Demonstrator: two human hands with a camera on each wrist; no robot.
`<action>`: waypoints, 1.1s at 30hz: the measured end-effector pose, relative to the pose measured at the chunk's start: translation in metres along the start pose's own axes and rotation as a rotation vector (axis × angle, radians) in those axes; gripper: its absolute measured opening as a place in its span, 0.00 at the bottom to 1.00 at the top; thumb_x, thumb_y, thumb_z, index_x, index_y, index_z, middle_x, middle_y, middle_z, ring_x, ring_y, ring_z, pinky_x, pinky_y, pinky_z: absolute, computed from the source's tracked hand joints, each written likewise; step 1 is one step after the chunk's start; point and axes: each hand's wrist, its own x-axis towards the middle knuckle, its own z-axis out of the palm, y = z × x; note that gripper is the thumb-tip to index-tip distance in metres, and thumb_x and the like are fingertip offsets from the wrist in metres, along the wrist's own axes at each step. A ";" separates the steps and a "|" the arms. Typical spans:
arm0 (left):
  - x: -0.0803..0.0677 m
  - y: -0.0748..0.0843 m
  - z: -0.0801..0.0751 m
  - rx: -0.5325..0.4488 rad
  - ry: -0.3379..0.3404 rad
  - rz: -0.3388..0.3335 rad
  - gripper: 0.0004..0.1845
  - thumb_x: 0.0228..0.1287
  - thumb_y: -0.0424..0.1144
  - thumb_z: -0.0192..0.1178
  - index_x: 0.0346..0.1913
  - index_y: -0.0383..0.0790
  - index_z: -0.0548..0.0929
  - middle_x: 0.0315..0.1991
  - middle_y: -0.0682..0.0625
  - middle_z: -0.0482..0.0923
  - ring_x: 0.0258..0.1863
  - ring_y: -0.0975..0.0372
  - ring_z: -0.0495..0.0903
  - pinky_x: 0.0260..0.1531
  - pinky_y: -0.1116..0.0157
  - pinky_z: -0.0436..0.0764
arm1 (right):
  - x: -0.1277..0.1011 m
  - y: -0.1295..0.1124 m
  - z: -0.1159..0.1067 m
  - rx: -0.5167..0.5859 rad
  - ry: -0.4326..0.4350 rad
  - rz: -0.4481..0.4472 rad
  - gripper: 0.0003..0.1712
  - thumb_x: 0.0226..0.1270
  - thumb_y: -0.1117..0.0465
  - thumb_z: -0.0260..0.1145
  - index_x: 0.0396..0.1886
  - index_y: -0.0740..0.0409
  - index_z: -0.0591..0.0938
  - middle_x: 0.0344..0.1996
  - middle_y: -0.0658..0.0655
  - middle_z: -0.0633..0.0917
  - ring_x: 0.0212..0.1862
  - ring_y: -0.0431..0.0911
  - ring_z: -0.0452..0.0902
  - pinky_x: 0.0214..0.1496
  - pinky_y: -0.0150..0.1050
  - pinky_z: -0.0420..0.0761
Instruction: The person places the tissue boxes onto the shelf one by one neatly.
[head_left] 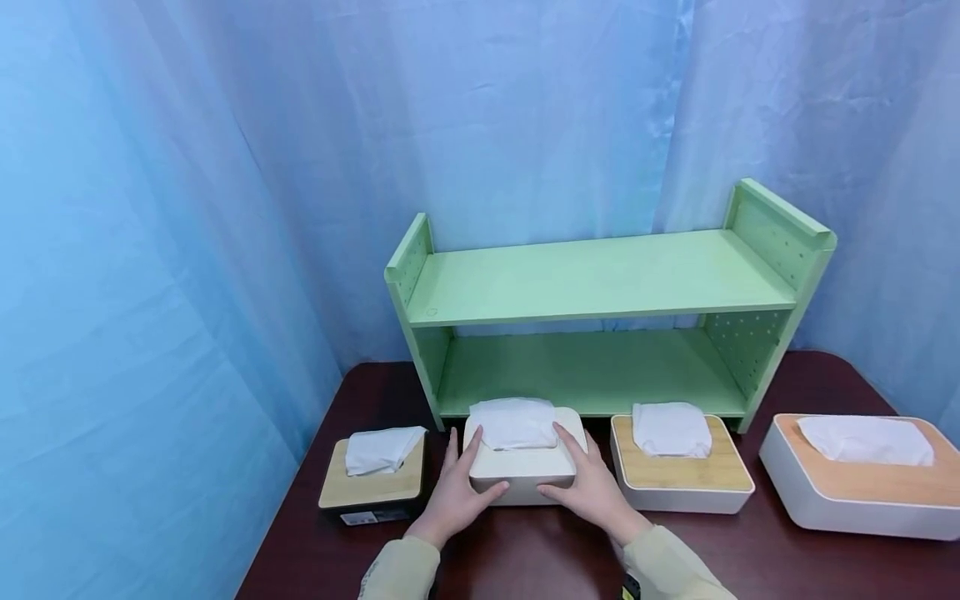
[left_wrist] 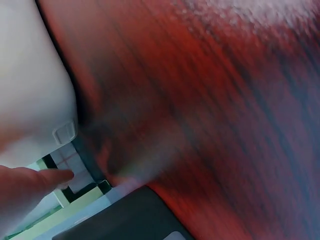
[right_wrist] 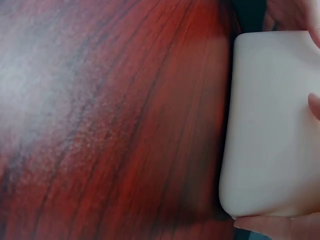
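Observation:
A white tissue box [head_left: 521,477] with a white tissue poking from its top stands in front of the green shelf, between both hands. My left hand [head_left: 456,498] grips its left side, thumb on the front wall and fingers along the side and top edge. On the opposite side my right hand [head_left: 597,493] holds it in the same way, thumb also on the front. In the right wrist view the box's smooth front wall [right_wrist: 272,125] shows with fingertips at both ends. The left wrist view catches one corner of the box [left_wrist: 35,80] beside a finger.
A black tissue box with a wooden lid [head_left: 375,487] sits to the left. Two white boxes with wooden lids, one nearer [head_left: 686,498] and one larger [head_left: 870,512], stand to the right. Behind is a two-level green shelf [head_left: 600,279] on the dark red table [head_left: 525,554], backed by blue curtains.

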 end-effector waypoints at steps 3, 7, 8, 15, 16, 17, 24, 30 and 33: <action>0.002 -0.001 -0.001 -0.043 -0.023 0.010 0.49 0.54 0.56 0.67 0.75 0.50 0.52 0.73 0.29 0.39 0.71 0.38 0.47 0.62 0.41 0.62 | 0.002 0.000 0.002 -0.034 0.039 -0.031 0.52 0.42 0.52 0.79 0.69 0.58 0.66 0.65 0.82 0.58 0.61 0.71 0.65 0.55 0.61 0.72; 0.003 -0.002 -0.002 -0.079 -0.033 0.027 0.48 0.56 0.53 0.67 0.75 0.46 0.52 0.73 0.30 0.43 0.72 0.39 0.48 0.63 0.42 0.61 | 0.003 0.000 0.004 -0.062 0.056 -0.032 0.50 0.42 0.53 0.79 0.67 0.58 0.68 0.65 0.81 0.60 0.59 0.69 0.69 0.53 0.59 0.74; 0.003 -0.002 -0.001 -0.082 -0.033 0.027 0.48 0.57 0.52 0.66 0.75 0.46 0.52 0.73 0.30 0.43 0.72 0.40 0.48 0.63 0.43 0.61 | 0.003 0.000 0.004 -0.064 0.057 -0.029 0.50 0.42 0.53 0.79 0.67 0.57 0.68 0.64 0.81 0.60 0.58 0.69 0.70 0.53 0.59 0.74; 0.004 -0.003 0.001 -0.079 -0.011 0.033 0.45 0.58 0.50 0.66 0.74 0.46 0.54 0.72 0.29 0.46 0.71 0.40 0.52 0.63 0.44 0.62 | 0.002 -0.002 0.004 -0.065 0.079 -0.027 0.50 0.41 0.53 0.80 0.67 0.57 0.69 0.64 0.80 0.61 0.55 0.68 0.73 0.51 0.58 0.75; 0.004 -0.004 0.001 -0.074 -0.009 0.034 0.45 0.58 0.50 0.66 0.74 0.46 0.54 0.72 0.29 0.46 0.71 0.40 0.52 0.63 0.45 0.63 | 0.001 -0.002 0.003 -0.064 0.082 -0.028 0.50 0.41 0.53 0.79 0.67 0.57 0.69 0.64 0.80 0.61 0.55 0.68 0.73 0.51 0.58 0.75; 0.005 -0.004 0.001 -0.068 -0.005 0.039 0.45 0.58 0.51 0.66 0.74 0.46 0.55 0.72 0.29 0.46 0.71 0.40 0.53 0.63 0.45 0.63 | 0.001 -0.002 0.003 -0.064 0.084 -0.028 0.50 0.41 0.53 0.79 0.66 0.57 0.69 0.64 0.80 0.62 0.54 0.68 0.74 0.50 0.58 0.76; 0.005 -0.004 0.000 -0.046 0.004 0.056 0.44 0.57 0.53 0.65 0.74 0.45 0.57 0.72 0.30 0.48 0.70 0.42 0.55 0.62 0.46 0.65 | 0.001 -0.002 0.002 -0.074 0.086 -0.021 0.49 0.41 0.53 0.79 0.66 0.57 0.70 0.64 0.79 0.62 0.54 0.67 0.74 0.50 0.58 0.76; 0.004 -0.005 0.001 -0.007 0.037 0.078 0.44 0.55 0.53 0.67 0.72 0.43 0.60 0.70 0.28 0.52 0.68 0.41 0.60 0.59 0.46 0.69 | 0.001 -0.001 0.003 -0.037 0.079 -0.006 0.49 0.40 0.54 0.80 0.66 0.56 0.70 0.66 0.77 0.61 0.57 0.67 0.72 0.53 0.58 0.74; 0.003 -0.005 0.002 -0.028 0.043 0.073 0.44 0.54 0.51 0.68 0.72 0.43 0.62 0.70 0.27 0.52 0.68 0.41 0.60 0.60 0.46 0.68 | 0.000 -0.001 0.003 -0.023 0.082 0.001 0.49 0.39 0.55 0.81 0.65 0.56 0.71 0.65 0.77 0.62 0.57 0.66 0.72 0.54 0.57 0.74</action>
